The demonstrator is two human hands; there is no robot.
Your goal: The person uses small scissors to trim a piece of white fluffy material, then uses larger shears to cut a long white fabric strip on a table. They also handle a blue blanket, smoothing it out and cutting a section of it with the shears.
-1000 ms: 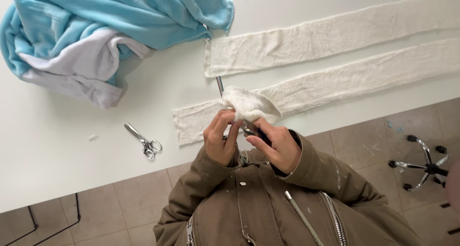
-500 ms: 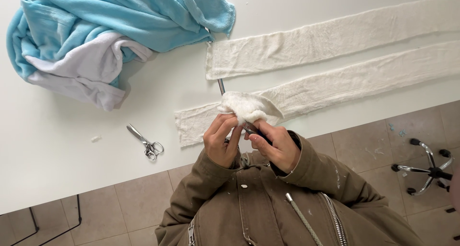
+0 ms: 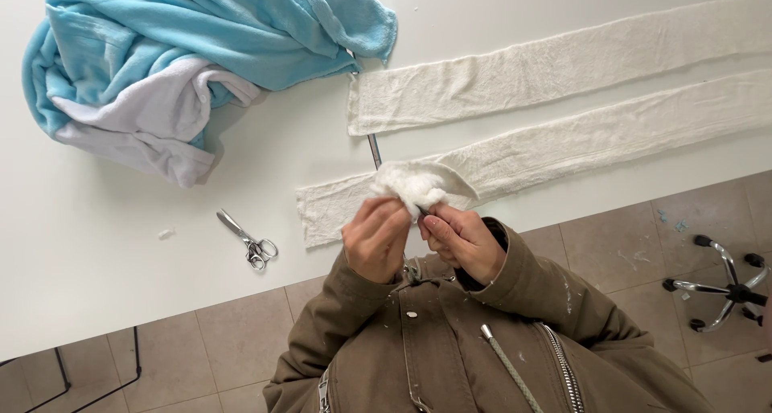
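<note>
My left hand (image 3: 376, 238) and my right hand (image 3: 462, 240) are close together over the table's near edge, both pinching a small wad of white fluffy fabric (image 3: 418, 184). A thin dark object shows between my fingers; I cannot tell what it is. The wad hangs over the near end of a long white fabric strip (image 3: 563, 143) lying on the white table (image 3: 104, 284). A second white strip (image 3: 547, 67) lies parallel behind it. A slim metal rod (image 3: 374, 149) pokes out between the two strips.
Small silver scissors (image 3: 249, 240) lie on the table left of my hands. A heap of light blue and white fleece (image 3: 185, 59) fills the far left. An office chair base (image 3: 724, 288) stands on the tiled floor at right.
My hands stay on the white wad with only small finger movements. The view has shifted slightly; nothing on the table has moved.
</note>
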